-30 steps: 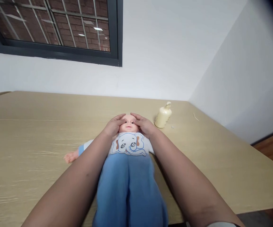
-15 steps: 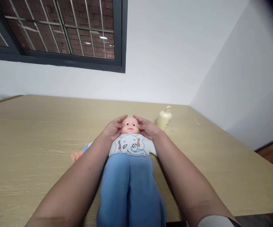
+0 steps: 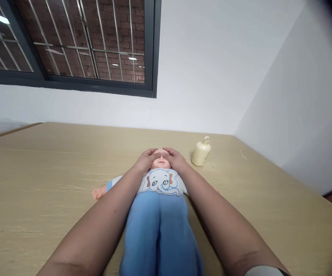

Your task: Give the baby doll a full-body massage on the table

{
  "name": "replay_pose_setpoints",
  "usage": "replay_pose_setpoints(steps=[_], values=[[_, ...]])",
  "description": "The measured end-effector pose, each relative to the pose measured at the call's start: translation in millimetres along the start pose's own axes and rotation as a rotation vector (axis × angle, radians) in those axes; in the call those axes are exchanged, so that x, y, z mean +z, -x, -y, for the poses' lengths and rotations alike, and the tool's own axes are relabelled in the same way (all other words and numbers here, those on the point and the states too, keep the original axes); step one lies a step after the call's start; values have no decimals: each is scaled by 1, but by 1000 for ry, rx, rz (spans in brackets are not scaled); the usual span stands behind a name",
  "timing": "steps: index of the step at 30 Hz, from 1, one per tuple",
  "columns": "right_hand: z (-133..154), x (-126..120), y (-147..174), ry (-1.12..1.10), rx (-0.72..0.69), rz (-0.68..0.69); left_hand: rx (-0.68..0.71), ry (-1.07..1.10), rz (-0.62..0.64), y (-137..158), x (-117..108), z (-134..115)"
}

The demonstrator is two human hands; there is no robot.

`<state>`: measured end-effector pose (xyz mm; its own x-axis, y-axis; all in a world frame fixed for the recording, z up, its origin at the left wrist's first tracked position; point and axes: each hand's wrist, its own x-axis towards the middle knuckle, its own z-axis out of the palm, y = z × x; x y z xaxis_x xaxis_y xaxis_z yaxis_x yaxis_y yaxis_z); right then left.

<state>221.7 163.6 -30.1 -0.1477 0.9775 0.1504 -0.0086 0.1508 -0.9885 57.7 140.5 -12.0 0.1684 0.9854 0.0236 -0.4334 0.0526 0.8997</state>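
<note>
A baby doll (image 3: 158,214) lies on its back on the table, head away from me. It wears blue trousers and a white top with an elephant patch (image 3: 161,181). My left hand (image 3: 146,160) is curved round the left side of the doll's head (image 3: 160,165), and my right hand (image 3: 176,159) cups the right side. Both thumbs rest across its eyes and hide them; the nose and mouth show between. The doll's hand (image 3: 99,192) sticks out beyond my left forearm, while most of its other arm is behind my right forearm.
A cream pump bottle (image 3: 201,153) stands upright to the right of the doll's head, beside a small pale bit (image 3: 213,165). Farther right lies a thin pale strand (image 3: 243,154). The wooden table (image 3: 53,161) meets white walls, below a barred window (image 3: 96,42).
My thumbs have slid inward from the sides of the doll's face to cover its eyes. The whole view has shifted slightly, so everything sits a little lower.
</note>
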Motion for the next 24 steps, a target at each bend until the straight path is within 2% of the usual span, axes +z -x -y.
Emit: replay_pose_setpoints(steps=[6, 11, 19, 24], values=[[1, -2, 3, -49, 19, 25, -32, 55, 29, -1, -3, 0], [6, -8, 8, -217, 114, 135, -92, 112, 19, -1, -8, 0], [23, -22, 20, -297, 239, 270, -127, 152, -25, 0, -15, -2], [24, -27, 21, -353, 215, 292, -129, 141, -50, -2, -16, -1]])
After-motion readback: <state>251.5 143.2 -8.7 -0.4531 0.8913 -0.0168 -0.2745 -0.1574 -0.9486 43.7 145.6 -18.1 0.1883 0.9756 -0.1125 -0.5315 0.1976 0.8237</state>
